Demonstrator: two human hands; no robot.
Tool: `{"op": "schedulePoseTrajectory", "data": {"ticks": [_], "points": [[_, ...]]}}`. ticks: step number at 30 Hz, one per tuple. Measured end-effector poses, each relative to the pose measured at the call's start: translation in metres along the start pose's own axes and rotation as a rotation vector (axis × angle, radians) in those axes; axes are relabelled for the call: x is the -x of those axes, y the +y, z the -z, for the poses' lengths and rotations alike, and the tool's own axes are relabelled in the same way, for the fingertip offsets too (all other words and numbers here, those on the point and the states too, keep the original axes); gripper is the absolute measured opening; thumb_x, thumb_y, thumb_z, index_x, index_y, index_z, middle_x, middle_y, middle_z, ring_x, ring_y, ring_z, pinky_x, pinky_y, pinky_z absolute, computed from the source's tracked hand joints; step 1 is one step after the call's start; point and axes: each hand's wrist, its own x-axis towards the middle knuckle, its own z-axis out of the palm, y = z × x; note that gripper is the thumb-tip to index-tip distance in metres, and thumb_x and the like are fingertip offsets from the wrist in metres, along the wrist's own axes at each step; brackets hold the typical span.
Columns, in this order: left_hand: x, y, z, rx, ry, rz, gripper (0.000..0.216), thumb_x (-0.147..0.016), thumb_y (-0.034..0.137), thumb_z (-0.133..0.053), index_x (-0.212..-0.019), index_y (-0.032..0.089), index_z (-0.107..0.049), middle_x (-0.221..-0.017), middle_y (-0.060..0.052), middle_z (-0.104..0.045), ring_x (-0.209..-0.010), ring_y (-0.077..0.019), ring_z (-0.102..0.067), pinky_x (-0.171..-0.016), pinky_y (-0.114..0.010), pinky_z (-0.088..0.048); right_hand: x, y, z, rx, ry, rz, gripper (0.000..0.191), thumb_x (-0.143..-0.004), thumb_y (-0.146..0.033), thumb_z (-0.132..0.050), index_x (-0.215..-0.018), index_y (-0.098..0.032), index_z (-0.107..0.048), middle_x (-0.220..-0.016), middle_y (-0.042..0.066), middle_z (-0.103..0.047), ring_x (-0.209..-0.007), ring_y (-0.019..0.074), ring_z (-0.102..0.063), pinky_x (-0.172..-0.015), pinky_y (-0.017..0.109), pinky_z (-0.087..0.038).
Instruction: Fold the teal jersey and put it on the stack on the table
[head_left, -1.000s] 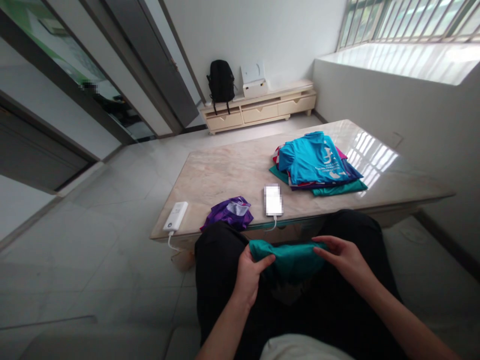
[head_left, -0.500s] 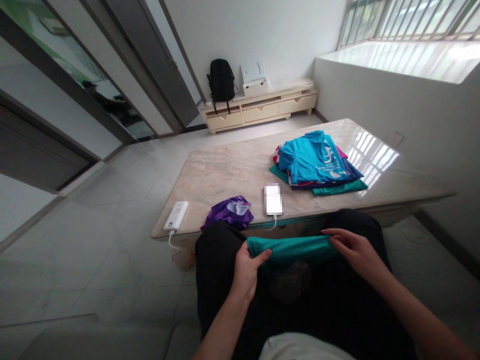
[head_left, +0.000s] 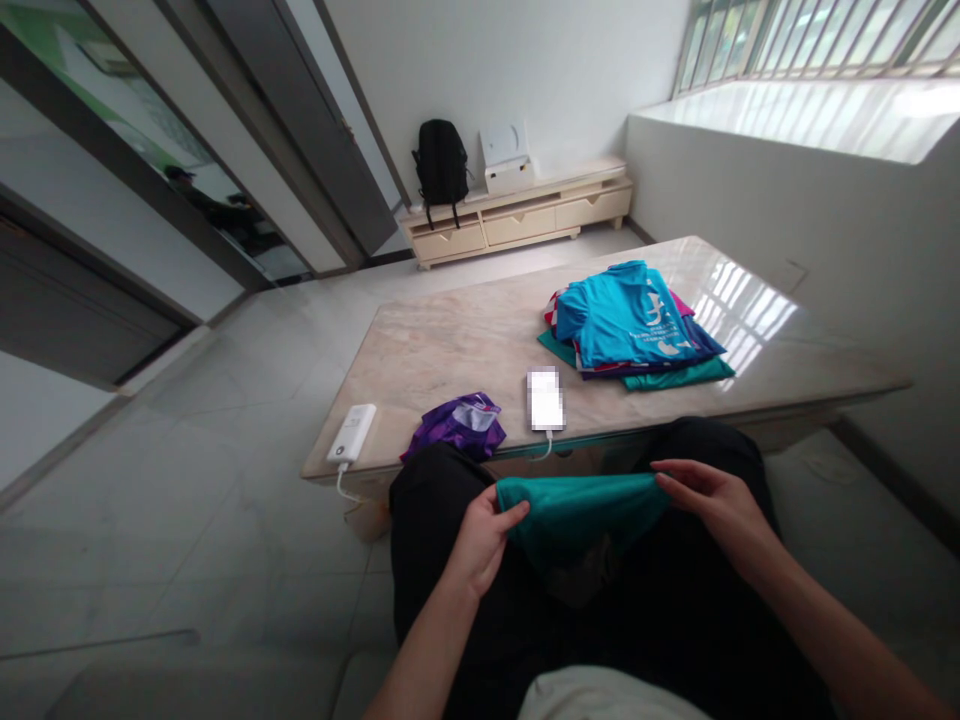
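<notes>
At far left, a white power bank (head_left: 352, 433) lies at the tabletop (head_left: 442, 340) corner. Next along, a purple garment (head_left: 450, 420) sits bunched at the near edge, apart from the stack and apparently not yet dealt with. The left hand (head_left: 484, 540) has its grip pinched on one end of the teal cloth (head_left: 577, 500), thumb over the fabric. Beyond it lies a white device (its screen is blurred out). The cloth is stretched above the lap (head_left: 439, 505), off the tabletop, seemingly midway through being handled. Farther right, a stack of garments (head_left: 637, 320), turquoise uppermost, looks finished, laid fairly flat. The right hand (head_left: 712, 500) pinches the cloth's other end in its fingertip grip.
</notes>
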Motion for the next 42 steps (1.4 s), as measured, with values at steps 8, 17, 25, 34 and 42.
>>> {"op": "schedulePoseTrajectory", "data": {"ticks": [8, 17, 25, 34, 42], "points": [[-0.006, 0.001, 0.0, -0.043, 0.067, -0.087, 0.045, -0.058, 0.027, -0.099, -0.093, 0.012, -0.073, -0.091, -0.008, -0.078, -0.082, -0.0184, -0.071, -0.082, -0.03, -0.057, 0.001, 0.008, 0.003, -0.066, -0.016, -0.018, 0.05, -0.069, -0.054, -0.085, -0.106, -0.021, -0.082, -0.104, 0.009, -0.079, -0.092, 0.0234, -0.07, -0.08, 0.029, -0.057], [-0.009, 0.005, 0.001, -0.1, 0.116, -0.133, 0.047, -0.057, 0.029, -0.099, -0.093, 0.013, -0.074, -0.089, -0.006, -0.077, -0.08, -0.0174, -0.069, -0.078, -0.028, -0.056, 0.001, 0.01, -0.007, 0.1, -0.028, -0.08, 0.057, -0.068, -0.059, -0.082, -0.105, -0.016, -0.08, -0.091, 0.009, -0.078, -0.076, 0.0203, -0.066, -0.063, 0.026, -0.048], [-0.009, 0.006, -0.003, -0.076, 0.12, -0.15, 0.05, -0.055, 0.03, -0.1, -0.093, 0.012, -0.074, -0.091, -0.007, -0.077, -0.083, -0.0175, -0.069, -0.081, -0.027, -0.055, -0.01, 0.008, 0.013, 0.467, 0.022, 0.157, 0.044, -0.082, -0.053, -0.063, -0.106, -0.02, -0.08, -0.089, 0.006, -0.078, -0.077, 0.0231, -0.067, -0.069, 0.032, -0.048], [0.003, 0.015, -0.009, -0.092, 0.073, -0.15, 0.044, -0.072, 0.048, -0.089, -0.096, 0.013, -0.077, -0.092, -0.008, -0.077, -0.081, -0.0179, -0.069, -0.077, -0.027, -0.054, 0.005, 0.005, -0.013, -0.068, -0.061, -0.266, 0.049, -0.067, -0.052, -0.085, -0.103, -0.018, -0.081, -0.095, 0.009, -0.08, -0.076, 0.0212, -0.07, -0.062, 0.027, -0.052], [0.007, 0.022, -0.006, -0.187, 0.209, -0.289, 0.039, -0.064, 0.033, -0.095, -0.092, 0.014, -0.076, -0.091, -0.007, -0.078, -0.084, -0.0196, -0.07, -0.08, -0.028, -0.055, 0.008, 0.005, -0.016, -0.101, 0.156, -0.059, 0.054, -0.065, -0.056, -0.086, -0.102, -0.017, -0.081, -0.098, 0.01, -0.08, -0.086, 0.0272, -0.073, -0.07, 0.032, -0.058]]}}
